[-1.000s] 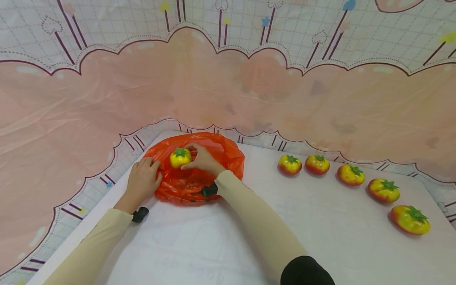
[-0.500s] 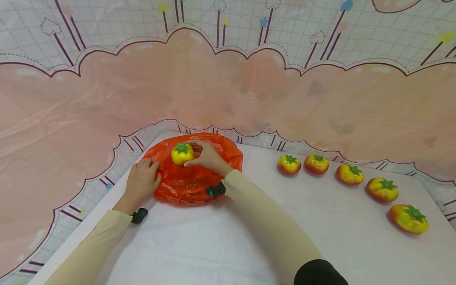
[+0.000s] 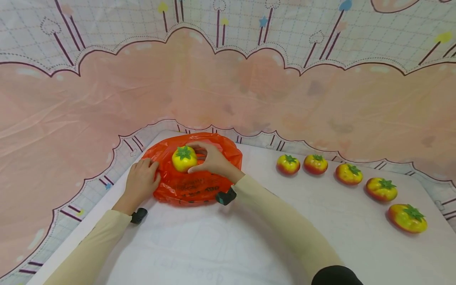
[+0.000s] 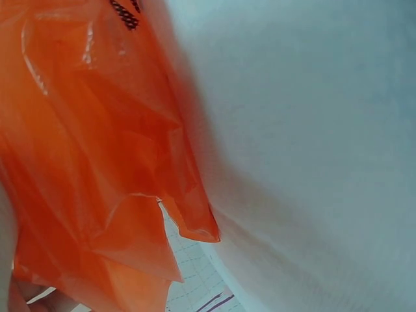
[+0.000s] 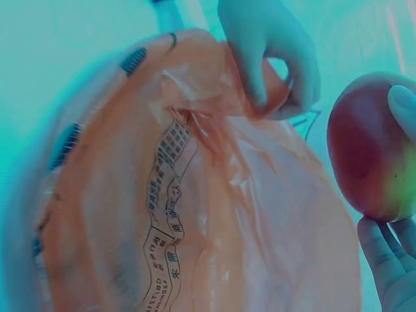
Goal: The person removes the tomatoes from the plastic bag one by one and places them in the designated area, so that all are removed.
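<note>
An orange-red plastic bag [image 3: 194, 190] lies on the white table, with dark print on its near side. My left hand [image 3: 140, 180] pinches the bag's left edge; the right wrist view shows thumb and fingers of that left hand [image 5: 276, 52] closed on the orange film. My right hand [image 3: 215, 161] holds a yellow-and-red tomato-like fruit [image 3: 184, 160] by its right side, above the bag. The green leafy top faces up, and the dark red lower part of the fruit [image 5: 364, 146] shows in the right wrist view. Only bag film [image 4: 91, 136] and tabletop fill most of the left wrist view.
Several similar fruits [image 3: 349, 174] stand in a curved row on the right of the white table [image 3: 199, 241]. A pink-and-white patterned cloth [image 3: 221, 91] hangs behind the table. A black device sits on each wrist.
My right hand has shifted slightly right, and its forearm has swung right. The fruit it holds now tips its leafy top more toward the head camera. My left hand has stayed at the bag's edge.
</note>
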A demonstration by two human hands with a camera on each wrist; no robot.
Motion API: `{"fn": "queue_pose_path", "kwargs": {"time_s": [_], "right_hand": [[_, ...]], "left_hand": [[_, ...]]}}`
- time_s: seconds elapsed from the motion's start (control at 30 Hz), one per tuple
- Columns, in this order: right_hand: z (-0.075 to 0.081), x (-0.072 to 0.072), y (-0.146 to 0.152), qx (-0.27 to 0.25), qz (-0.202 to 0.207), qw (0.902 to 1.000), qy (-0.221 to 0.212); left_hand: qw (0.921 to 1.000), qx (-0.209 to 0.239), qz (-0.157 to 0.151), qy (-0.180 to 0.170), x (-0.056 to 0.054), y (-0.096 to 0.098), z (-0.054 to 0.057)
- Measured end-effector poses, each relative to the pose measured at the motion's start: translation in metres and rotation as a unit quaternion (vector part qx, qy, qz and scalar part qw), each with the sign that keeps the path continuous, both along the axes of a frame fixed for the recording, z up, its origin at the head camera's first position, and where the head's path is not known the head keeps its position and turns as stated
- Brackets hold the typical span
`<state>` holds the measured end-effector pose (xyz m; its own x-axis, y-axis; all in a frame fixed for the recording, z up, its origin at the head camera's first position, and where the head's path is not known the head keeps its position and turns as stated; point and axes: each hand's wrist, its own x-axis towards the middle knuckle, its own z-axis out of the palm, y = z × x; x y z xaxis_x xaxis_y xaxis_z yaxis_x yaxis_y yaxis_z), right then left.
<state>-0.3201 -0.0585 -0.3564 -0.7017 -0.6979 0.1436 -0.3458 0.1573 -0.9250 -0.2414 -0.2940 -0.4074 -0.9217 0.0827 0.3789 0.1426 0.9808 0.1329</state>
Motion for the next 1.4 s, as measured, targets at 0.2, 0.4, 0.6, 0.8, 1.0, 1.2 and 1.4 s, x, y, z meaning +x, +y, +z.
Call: {"fn": "queue_pose_path", "kwargs": {"time_s": [0.2, 0.4, 0.6, 0.8, 1.0, 1.2, 1.4], "right_hand": [[0.002, 0.010, 0.014, 0.014, 0.015, 0.9996, 0.020], [0.003, 0.020, 0.032, 0.025, 0.015, 0.9992, 0.027], [0.002, 0.027, 0.055, 0.033, 0.008, 0.9992, 0.019], [-0.001, 0.033, 0.079, 0.053, -0.007, 0.9982, 0.028], [-0.001, 0.037, 0.101, 0.052, -0.011, 0.9980, 0.034], [0.002, 0.039, 0.127, 0.048, -0.025, 0.9978, 0.037], [0.004, 0.041, 0.157, 0.057, -0.061, 0.9962, 0.023]], "left_hand": [[1.0000, 0.000, -0.002, -0.002, 0.001, 0.000, 0.002], [1.0000, -0.001, -0.004, 0.003, 0.002, 0.000, 0.002], [1.0000, -0.002, -0.005, 0.008, 0.002, 0.000, 0.001], [0.9999, -0.003, -0.005, 0.012, 0.002, 0.001, 0.001], [0.9998, -0.006, -0.007, 0.016, 0.002, 0.001, 0.000], [0.9999, -0.004, -0.006, 0.013, 0.002, 0.002, 0.000], [1.0000, -0.004, -0.004, 0.006, 0.001, 0.003, 0.002]]}}
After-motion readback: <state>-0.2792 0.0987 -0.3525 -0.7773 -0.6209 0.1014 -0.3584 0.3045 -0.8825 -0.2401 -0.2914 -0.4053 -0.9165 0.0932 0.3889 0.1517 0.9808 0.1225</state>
